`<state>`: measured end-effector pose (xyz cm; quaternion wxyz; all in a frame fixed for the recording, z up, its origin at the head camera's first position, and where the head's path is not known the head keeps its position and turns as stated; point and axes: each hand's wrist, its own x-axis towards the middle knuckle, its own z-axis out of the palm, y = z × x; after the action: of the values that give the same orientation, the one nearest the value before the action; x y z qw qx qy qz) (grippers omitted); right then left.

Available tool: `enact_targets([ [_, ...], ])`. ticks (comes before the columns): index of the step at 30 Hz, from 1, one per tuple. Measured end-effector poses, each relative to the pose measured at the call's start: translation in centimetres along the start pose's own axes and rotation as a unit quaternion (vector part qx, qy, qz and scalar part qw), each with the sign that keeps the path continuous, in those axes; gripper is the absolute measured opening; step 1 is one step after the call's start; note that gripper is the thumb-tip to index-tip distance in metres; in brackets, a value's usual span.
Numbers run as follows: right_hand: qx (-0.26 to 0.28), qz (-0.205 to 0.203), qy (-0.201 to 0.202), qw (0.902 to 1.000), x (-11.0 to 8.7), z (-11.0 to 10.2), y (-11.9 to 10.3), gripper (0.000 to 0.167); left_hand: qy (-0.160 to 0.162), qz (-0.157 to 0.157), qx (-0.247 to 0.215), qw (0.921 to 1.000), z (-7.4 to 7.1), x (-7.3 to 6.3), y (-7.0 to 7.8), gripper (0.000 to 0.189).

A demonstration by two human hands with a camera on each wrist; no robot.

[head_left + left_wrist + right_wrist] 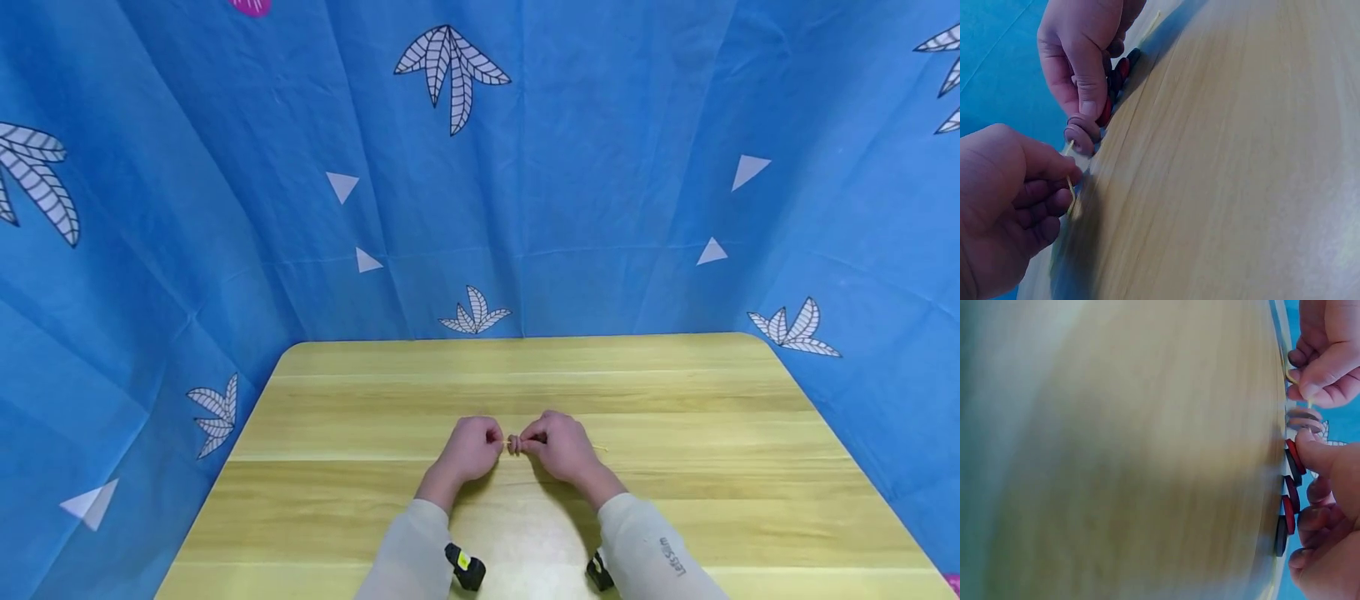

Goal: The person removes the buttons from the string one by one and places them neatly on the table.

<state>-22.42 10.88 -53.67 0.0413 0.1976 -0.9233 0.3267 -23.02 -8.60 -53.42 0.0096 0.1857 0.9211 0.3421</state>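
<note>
A yellow string (1071, 187) runs through several flat round beads. Two brown beads (513, 444) sit between my hands, and red beads (1289, 514) and dark beads (1281, 536) line the string past them. With thumb and forefinger my left hand (472, 450) pinches the string close to its end, the other fingers curled. My right hand (564, 447) pinches the strung beads, its thumb tip right against the brown ones. From above, the right hand covers most of the red and dark beads. The string's far end (600, 448) sticks out on its right.
Both hands are just above a light wooden table (360, 492). A blue curtain (585, 167) with leaf and triangle prints hangs round its back and sides. Small black wrist devices (467, 568) show at both sleeves.
</note>
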Motion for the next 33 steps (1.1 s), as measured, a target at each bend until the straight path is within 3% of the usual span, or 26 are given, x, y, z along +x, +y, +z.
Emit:
enact_targets([
  [9, 0.010, 0.018, 0.006, 0.9998, 0.2, 0.1, 0.1, 0.010, 0.018, -0.007, -0.024, 0.9995, 0.2, 0.1, 0.6, 0.015],
  [16, 0.044, 0.030, 0.005, 0.9986, 0.0, 0.2, 0.0, 0.011, 0.038, -0.042, -0.030, 0.9979, 0.6, -0.1, 0.4, 0.012],
  [21, 0.047, 0.038, -0.006, 0.9982, -0.1, 0.2, 0.0, 0.011, 0.049, -0.051, -0.079, 0.9943, 1.1, -0.2, -0.2, 0.011],
  [25, 0.051, 0.037, -0.012, 0.9980, 0.1, 0.2, 0.0, 0.013, 0.042, -0.054, -0.110, 0.9916, 1.0, -0.2, -0.2, 0.017],
  [30, 0.055, 0.035, -0.011, 0.9978, 0.0, -0.2, 0.0, 0.016, 0.019, -0.048, -0.122, 0.9912, 0.9, 0.0, 0.1, 0.043],
  [33, 0.057, 0.038, -0.012, 0.9976, 0.1, -0.3, -0.2, 0.017, 0.015, -0.045, -0.122, 0.9914, 0.7, -0.1, 0.1, 0.041],
])
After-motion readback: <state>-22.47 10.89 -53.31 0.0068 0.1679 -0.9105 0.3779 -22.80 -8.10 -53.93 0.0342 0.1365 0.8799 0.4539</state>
